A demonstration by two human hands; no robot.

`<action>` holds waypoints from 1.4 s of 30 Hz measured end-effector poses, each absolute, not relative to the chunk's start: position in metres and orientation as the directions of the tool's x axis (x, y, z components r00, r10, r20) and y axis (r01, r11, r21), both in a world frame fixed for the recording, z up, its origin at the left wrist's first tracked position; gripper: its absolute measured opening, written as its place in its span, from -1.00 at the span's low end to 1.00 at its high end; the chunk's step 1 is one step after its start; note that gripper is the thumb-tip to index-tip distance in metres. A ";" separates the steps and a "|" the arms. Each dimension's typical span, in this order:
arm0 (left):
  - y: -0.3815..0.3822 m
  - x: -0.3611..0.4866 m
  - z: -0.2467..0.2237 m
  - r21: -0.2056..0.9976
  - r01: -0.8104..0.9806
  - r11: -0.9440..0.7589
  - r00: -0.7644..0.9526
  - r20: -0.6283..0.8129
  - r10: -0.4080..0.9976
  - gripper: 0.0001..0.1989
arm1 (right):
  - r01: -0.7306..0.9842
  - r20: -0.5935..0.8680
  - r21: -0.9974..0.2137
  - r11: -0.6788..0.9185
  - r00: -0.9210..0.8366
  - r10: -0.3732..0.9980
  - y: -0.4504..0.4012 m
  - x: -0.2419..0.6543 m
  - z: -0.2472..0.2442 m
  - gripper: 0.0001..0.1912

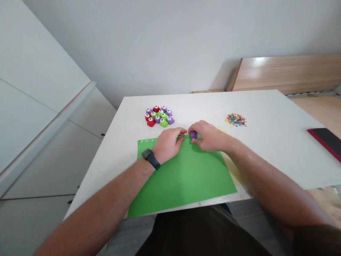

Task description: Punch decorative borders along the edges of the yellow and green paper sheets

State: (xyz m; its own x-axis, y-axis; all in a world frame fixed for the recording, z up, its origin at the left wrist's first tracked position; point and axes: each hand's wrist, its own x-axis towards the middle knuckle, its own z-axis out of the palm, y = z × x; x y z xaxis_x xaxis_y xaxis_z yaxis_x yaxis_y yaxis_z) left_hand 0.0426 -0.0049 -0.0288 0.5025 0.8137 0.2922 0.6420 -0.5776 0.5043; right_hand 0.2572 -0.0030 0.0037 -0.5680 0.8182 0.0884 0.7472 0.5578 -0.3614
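A large green sheet of paper (183, 177) lies across the front of the table, with several small punched holes along the left part of its top edge. At that top edge, my right hand (209, 137) grips a small purple craft punch (193, 135) between thumb and fingers. The punch sits at the paper's edge; whether the paper is inside its slot I cannot tell. Just to its left, my left hand (168, 143), with a dark watch on the wrist, pinches the same edge of the green sheet.
Red, green and purple craft punches (159, 116) stand grouped at the back left of the white table (266, 142). Colourful paper cut-outs (236, 120) are heaped at the back right. Pale yellow paper (236, 174) shows under the green sheet. A dark, red-edged object (326, 140) lies far right.
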 end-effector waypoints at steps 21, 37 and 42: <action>-0.005 0.044 -0.030 0.515 0.643 -0.566 0.488 0.293 0.822 -0.76 | 0.744 0.089 -0.335 0.578 -0.586 0.805 -0.004 0.258 0.006 -0.70; -0.004 0.044 -0.031 0.516 0.644 -0.565 0.487 0.294 0.823 -0.76 | 0.744 0.092 -0.319 0.587 -0.592 0.801 -0.004 0.255 0.005 -0.73; -0.005 0.044 -0.031 0.525 0.641 -0.560 0.489 0.284 0.825 -0.76 | 0.753 0.074 -0.308 0.582 -0.590 0.804 -0.005 0.254 0.006 -0.73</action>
